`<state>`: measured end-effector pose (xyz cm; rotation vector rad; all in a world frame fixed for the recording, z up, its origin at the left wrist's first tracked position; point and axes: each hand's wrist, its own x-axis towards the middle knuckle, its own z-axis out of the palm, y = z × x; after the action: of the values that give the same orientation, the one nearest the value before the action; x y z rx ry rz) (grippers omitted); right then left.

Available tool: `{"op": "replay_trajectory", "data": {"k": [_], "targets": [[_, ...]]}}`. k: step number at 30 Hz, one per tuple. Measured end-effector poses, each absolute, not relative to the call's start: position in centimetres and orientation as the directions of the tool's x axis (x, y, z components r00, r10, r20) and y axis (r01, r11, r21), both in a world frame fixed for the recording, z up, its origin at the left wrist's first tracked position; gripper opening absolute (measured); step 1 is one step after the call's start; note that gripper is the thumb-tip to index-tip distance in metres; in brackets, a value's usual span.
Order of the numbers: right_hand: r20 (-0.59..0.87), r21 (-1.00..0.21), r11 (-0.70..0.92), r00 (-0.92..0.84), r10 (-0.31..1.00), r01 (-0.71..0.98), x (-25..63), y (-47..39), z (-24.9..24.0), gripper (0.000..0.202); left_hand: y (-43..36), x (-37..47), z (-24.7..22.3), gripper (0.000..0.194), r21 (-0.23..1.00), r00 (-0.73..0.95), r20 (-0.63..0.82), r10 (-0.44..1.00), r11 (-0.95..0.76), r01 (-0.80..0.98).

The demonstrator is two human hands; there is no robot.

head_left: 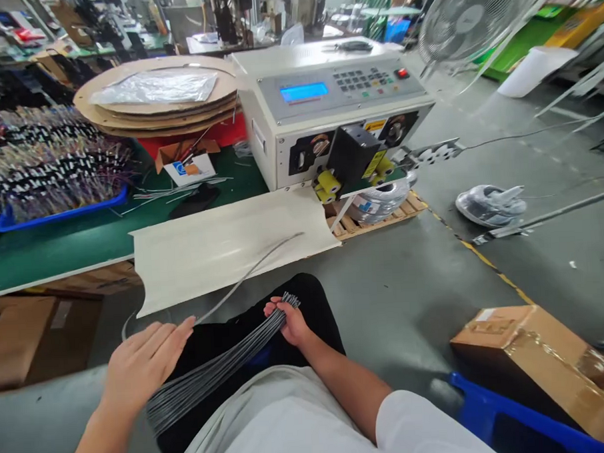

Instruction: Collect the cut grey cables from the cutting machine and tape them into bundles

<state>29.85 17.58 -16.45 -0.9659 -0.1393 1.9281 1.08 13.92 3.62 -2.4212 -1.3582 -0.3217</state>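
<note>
Across my lap lies a bundle of grey cut cables point(222, 363). My right hand point(290, 319) is closed around its far end, with the cable tips sticking out past the fingers. Over on the left, my left hand point(150, 353) pinches a single grey cable point(248, 272) between thumb and fingers. That cable's free end curves up over the cream catch tray point(193, 258). Beyond the tray stands a cable cutting machine point(321, 105) with a blue display, a keypad and yellow rollers point(329, 182).
Cardboard discs point(84, 102) are stacked left of the machine. A blue tray point(61, 213) holds many wire assemblies. Cable coils point(381, 199) sit on a pallet under the machine. A cardboard box point(543, 363) and a blue chair point(490, 405) are at right. A fan point(473, 19) stands behind.
</note>
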Motion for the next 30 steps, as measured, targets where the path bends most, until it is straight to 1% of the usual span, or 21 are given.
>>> {"op": "replay_trajectory", "data": {"k": [2, 4, 7, 11, 15, 19, 24, 26, 27, 30], "targets": [[-0.590, -0.445, -0.568, -0.251, 0.767, -0.692, 29.9, 17.6, -16.4, 0.024, 11.3, 0.9, 3.1, 0.031, -0.205, 0.543, 0.275, 0.793, -0.504, 0.839], [-0.603, -0.427, -0.579, -0.258, 0.755, -0.695, 29.8, 17.6, -16.3, 0.025, 8.9, 1.3, 1.8, 0.026, -0.197, 0.542, 0.187, 0.819, -0.509, 0.838], [-0.608, -0.404, -0.585, -0.271, 0.746, -0.704, 29.6, 17.6, -16.3, 0.028, 6.1, 2.0, -1.0, 0.022, -0.131, 0.520, 0.086, 0.850, -0.508, 0.851], [-0.602, -0.393, -0.583, -0.280, 0.748, -0.711, 29.6, 17.4, -16.3, 0.033, 3.7, 3.0, -4.1, 0.017, -0.050, 0.465, -0.019, 0.885, -0.466, 0.884], [-0.598, -0.405, -0.580, -0.275, 0.753, -0.707, 29.7, 17.1, -16.5, 0.031, 2.7, 3.1, -5.0, 0.018, -0.020, 0.436, -0.056, 0.898, -0.438, 0.899], [-0.613, -0.398, -0.572, -0.255, 0.747, -0.717, 29.7, 17.1, -16.4, 0.028, 2.3, 2.5, -4.7, 0.018, -0.029, 0.402, -0.074, 0.912, -0.405, 0.914], [-0.613, -0.415, -0.550, -0.224, 0.757, -0.724, 29.3, 17.1, -15.6, 0.012, 2.2, 2.1, -3.7, 0.022, -0.002, 0.403, -0.146, 0.903, -0.408, 0.913], [-0.603, -0.428, -0.548, -0.224, 0.765, -0.719, 29.2, 17.1, -15.4, 0.010, 2.0, 1.5, -3.3, 0.026, 0.006, 0.347, -0.189, 0.919, -0.352, 0.936], [-0.603, -0.434, -0.547, -0.221, 0.767, -0.716, 29.1, 17.2, -15.4, 0.010, 1.9, 0.8, -3.1, 0.029, -0.006, 0.289, -0.222, 0.931, -0.298, 0.955], [-0.611, -0.446, -0.536, -0.194, 0.768, -0.717, 28.8, 17.2, -15.5, 0.014, 0.7, -3.3, -2.8, 0.036, -0.068, 0.051, -0.347, 0.937, -0.080, 0.994]]}}
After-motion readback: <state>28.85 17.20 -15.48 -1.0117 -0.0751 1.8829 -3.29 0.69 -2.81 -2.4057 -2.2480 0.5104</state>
